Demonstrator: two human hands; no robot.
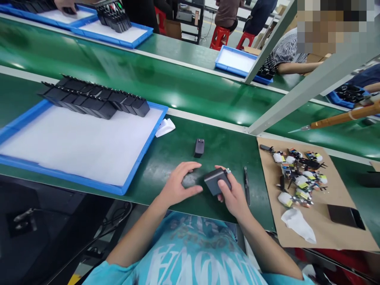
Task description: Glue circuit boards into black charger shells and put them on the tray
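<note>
A black power adapter (214, 182) with metal prongs is held in my right hand (233, 194), the thumb pressed across its side. To its left, my left hand (181, 184) hovers above the green table with fingers curved apart and nothing between them. A second black adapter (199, 148) stands alone on the table just beyond my hands, its two prongs up. Black tweezers (246, 185) lie to the right of my right hand. Off to the left, a blue tray (127, 180) lined with white holds rows of black adapters (97, 99) along its far side.
A brown cardboard sheet (267, 174) on the right carries several small circuit assemblies (303, 174), a white cloth (298, 225) and a dark phone (346, 216). A crumpled white wipe (165, 127) touches the tray's edge. A slanted metal post (285, 95) rises behind; co-workers sit beyond the green conveyor (190, 87).
</note>
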